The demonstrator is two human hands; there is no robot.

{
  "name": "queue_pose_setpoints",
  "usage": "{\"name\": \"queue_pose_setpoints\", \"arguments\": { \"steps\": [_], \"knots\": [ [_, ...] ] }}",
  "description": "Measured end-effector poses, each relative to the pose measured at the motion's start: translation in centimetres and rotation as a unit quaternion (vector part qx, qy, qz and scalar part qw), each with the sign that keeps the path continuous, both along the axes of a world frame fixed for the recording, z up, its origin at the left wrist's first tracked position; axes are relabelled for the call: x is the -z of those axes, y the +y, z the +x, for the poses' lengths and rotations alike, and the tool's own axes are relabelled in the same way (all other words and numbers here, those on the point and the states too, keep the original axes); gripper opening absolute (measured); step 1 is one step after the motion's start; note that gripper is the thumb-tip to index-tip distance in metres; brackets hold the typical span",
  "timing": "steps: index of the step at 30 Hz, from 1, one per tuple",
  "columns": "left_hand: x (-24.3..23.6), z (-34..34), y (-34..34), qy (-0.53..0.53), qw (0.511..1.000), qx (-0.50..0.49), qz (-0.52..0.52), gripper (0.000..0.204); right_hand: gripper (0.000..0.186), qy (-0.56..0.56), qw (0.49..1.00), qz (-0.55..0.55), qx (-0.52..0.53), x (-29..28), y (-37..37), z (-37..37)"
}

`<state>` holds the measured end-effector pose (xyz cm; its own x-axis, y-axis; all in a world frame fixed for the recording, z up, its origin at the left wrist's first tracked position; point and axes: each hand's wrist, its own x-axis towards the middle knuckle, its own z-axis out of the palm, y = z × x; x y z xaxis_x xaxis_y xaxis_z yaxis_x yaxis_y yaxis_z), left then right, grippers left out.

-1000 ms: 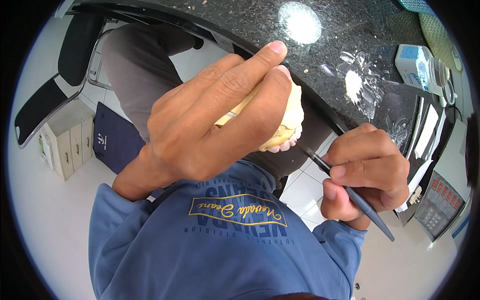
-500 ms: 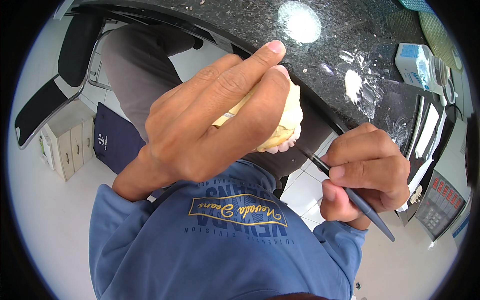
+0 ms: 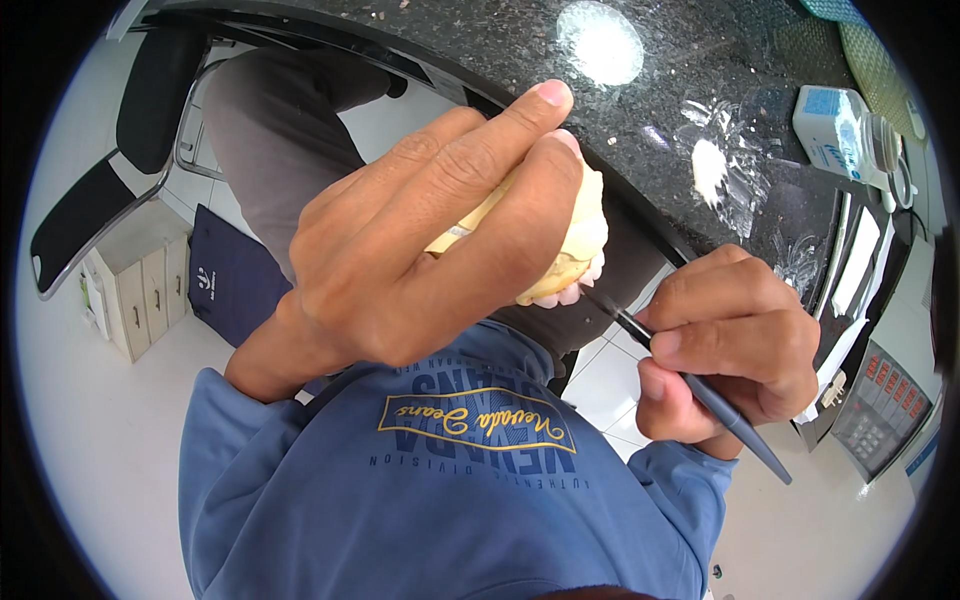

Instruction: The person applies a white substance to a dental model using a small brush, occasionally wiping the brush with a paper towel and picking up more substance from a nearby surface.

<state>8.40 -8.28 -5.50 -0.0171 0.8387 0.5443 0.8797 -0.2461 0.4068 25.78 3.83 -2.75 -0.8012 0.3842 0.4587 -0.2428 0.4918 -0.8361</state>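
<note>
My left hand (image 3: 410, 240) is closed around a pale yellow dental cast (image 3: 588, 228), with its fingers covering much of it. A row of pinkish-white teeth (image 3: 571, 294) lines the cast's lower right edge. In a pinch between thumb and fingers, my right hand (image 3: 745, 335) holds a slim, dark-handled brush (image 3: 722, 408). The fine dark tip points left and reaches the teeth; whether it touches them I cannot tell.
Beyond my hands lies a dark speckled countertop (image 3: 480, 35) with a smear of white powder (image 3: 708, 170). A white jar (image 3: 830, 130) stands at the far right, above a grey device with buttons (image 3: 872, 415). Behind on the left are a black chair (image 3: 160, 95) and a drawer cabinet (image 3: 140, 280).
My right hand has brought the brush tip leftward and slightly up, from a small gap to the edge of the teeth. The left hand and the cast have barely shifted.
</note>
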Motion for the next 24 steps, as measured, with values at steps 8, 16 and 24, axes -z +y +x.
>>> {"name": "queue_pose_setpoints", "arguments": {
  "steps": [8,16,24],
  "knots": [
    [0.22,0.02,0.17,0.004,1.000,-0.003,0.015,0.050,0.019,0.008,1.000,-0.001,-0.003,0.06,0.04,0.00],
    [0.16,-0.08,0.09,0.011,1.000,0.000,0.009,0.050,0.018,0.008,1.000,-0.001,0.001,-0.07,0.07,0.05],
    [-0.13,-0.02,0.04,-0.001,1.000,0.001,-0.003,0.050,0.019,-0.007,1.000,0.007,-0.007,-0.12,0.14,-0.02]
  ]
}}
